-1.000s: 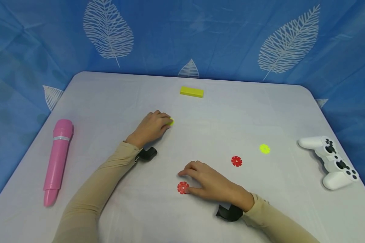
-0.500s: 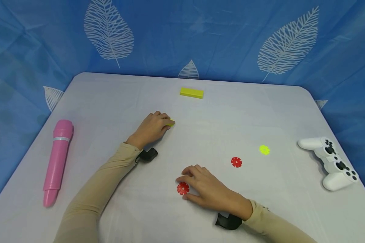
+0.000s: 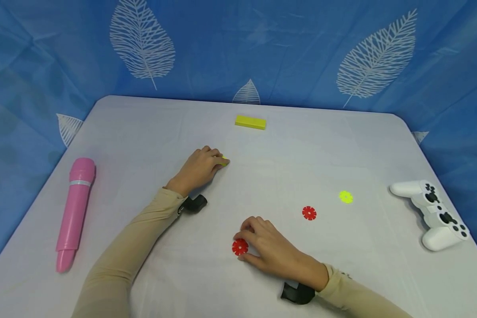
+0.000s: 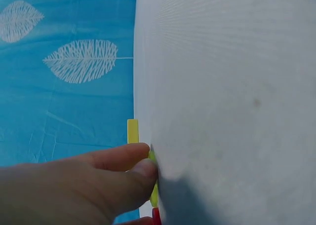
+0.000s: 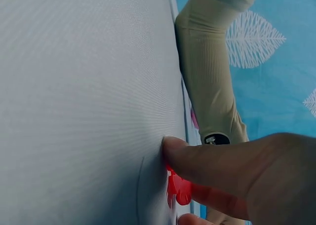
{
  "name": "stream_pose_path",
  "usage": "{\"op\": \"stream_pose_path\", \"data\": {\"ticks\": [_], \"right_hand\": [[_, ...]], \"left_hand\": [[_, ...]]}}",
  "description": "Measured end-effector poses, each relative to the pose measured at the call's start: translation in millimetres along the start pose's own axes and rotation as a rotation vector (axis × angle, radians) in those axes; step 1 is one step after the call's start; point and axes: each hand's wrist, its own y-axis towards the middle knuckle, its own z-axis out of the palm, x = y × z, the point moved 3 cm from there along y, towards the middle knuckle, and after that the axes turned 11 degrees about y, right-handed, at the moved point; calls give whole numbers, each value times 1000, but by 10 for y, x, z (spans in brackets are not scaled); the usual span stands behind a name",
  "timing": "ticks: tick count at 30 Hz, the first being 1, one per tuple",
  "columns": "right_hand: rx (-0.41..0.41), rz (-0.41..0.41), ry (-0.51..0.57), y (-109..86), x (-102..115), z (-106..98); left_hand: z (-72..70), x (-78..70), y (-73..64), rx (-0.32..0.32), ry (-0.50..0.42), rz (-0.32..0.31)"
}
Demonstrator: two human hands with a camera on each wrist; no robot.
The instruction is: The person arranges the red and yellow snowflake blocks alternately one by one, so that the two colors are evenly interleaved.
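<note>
A yellow slotted plastic disc lies mostly under the fingertips of my left hand, which pinches it at the table surface. In the left wrist view the thumb and index finger are on either side of this yellow disc. Nearer the front, my right hand holds a red slotted disc by its edges between thumb and index finger. The right wrist view has this red disc partly hidden behind the thumb. Another red disc and another yellow disc lie flat, right of centre.
A yellow bar-shaped block lies near the back edge of the white table. On the left is a pink toy microphone; on the right, a white game controller. A blue leaf-patterned cloth hangs behind.
My right thumb and index finger have moved in around the near red disc as the hand came slightly toward me. The left fingertips have shifted a little over the yellow disc.
</note>
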Motion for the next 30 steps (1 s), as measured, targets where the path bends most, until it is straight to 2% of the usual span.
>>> {"op": "stream_pose_path", "data": {"ticks": [9, 17, 23, 30], "right_hand": [[2, -5, 86, -7, 7, 24], [72, -24, 283, -12, 15, 52], [83, -89, 315, -13, 18, 71], [56, -232, 289, -25, 31, 69]], "left_hand": [[11, 7, -1, -3, 2, 3], [21, 8, -1, -12, 3, 5], [25, 6, -6, -13, 0, 1], [13, 0, -4, -27, 1, 7]]}}
